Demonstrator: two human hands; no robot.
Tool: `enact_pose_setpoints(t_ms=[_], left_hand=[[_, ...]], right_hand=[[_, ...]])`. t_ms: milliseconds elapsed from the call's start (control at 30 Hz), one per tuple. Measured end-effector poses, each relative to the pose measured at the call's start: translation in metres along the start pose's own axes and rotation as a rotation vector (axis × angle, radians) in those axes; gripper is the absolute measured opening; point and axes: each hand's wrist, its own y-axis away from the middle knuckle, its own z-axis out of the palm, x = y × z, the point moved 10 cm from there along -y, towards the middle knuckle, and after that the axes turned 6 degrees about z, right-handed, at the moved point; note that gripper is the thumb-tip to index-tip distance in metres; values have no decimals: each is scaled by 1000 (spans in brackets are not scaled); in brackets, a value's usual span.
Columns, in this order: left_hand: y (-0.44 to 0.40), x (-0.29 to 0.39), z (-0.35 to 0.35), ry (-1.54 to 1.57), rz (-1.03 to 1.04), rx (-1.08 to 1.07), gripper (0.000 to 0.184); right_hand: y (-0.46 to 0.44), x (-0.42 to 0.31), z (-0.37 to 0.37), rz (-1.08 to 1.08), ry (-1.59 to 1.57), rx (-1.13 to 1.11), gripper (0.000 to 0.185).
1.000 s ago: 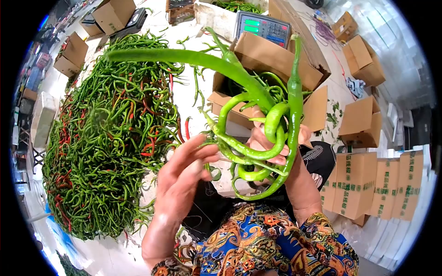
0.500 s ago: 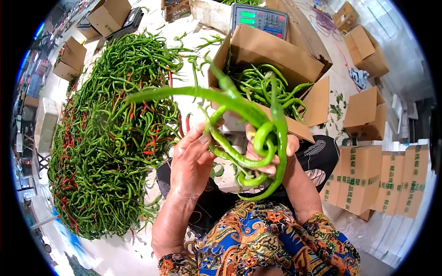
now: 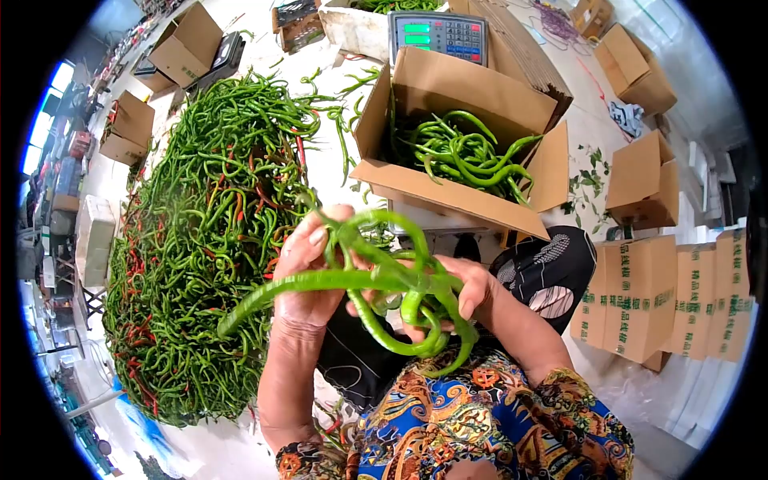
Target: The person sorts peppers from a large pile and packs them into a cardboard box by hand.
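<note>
Several long, curled green chili peppers (image 3: 352, 279) are bunched between my two hands, above my lap. My right hand (image 3: 474, 282) is closed around the bunch, its fingers partly hidden behind the peppers. On the other side, my left hand (image 3: 298, 254) pinches the curved peppers between thumb and fingers near their upper ends. One blurred pepper stretches left across my left palm. Beyond the hands, an open cardboard box (image 3: 448, 202) holds more green chili peppers (image 3: 460, 152). A large heap of chili peppers (image 3: 200, 232), mostly green with some red, lies to the left.
A digital scale (image 3: 442, 36) with lit green displays stands behind the box, beside flattened cardboard (image 3: 520, 56). Printed cartons (image 3: 632, 296) stand at the right, with open boxes (image 3: 644, 180) beyond. A white foam box (image 3: 94, 240) is left of the heap.
Both hands have moved down toward my body, with the peppers. The bunch has turned, and the long pepper now crosses in front of my left palm. The view has shifted slightly.
</note>
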Motion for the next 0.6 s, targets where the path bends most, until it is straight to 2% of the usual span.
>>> enact_pose_setpoints(t_ms=[67,100,133,167,300,400,533,600], left_hand=[[-11,11,-5,79,167,25,39],[-14,19,-8,125,231,23,40],[-17,25,-1,234,270,-44,44],[-18,27,-1,245,289,-32,47],[-19,24,-7,264,287,-23,46],[-19,39,-33,306,353,70,42],[-11,54,-57,119,358,139,42],[-9,58,-69,97,342,120,41]], right_hand=[[-7,7,4,-32,-90,4,121],[-6,8,2,-33,-34,-11,120],[-5,15,-2,-38,-76,17,118],[-5,20,-5,-42,-119,44,117],[10,14,1,-54,48,-1,113],[35,-8,14,-213,-61,-47,110],[71,-76,25,-451,206,-70,109],[80,-112,22,-563,268,40,107]])
